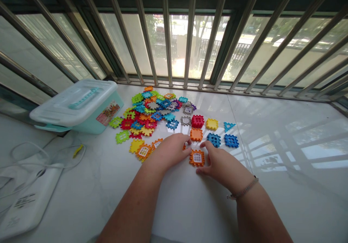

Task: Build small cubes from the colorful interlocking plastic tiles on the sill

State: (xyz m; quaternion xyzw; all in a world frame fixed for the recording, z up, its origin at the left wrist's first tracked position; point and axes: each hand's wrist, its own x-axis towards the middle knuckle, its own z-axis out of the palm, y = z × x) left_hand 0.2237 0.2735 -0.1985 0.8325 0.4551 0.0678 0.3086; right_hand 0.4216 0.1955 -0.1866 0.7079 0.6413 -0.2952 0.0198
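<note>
An orange window tile with a white lattice insert lies on the white floor between my hands. My right hand curves around its right side, thumb and index finger apart near its lower and upper edges; whether they touch it is unclear. At its upper left is my left hand, fingers bent around another orange tile, mostly hidden. Just beyond are an orange block, a red block, a yellow block, two blue window blocks and a blue triangle.
Mixed colourful interlocking tiles are heaped beyond my left hand. A lidded turquoise box stands at left, near a white power strip with cables. Metal bars line the window at the back.
</note>
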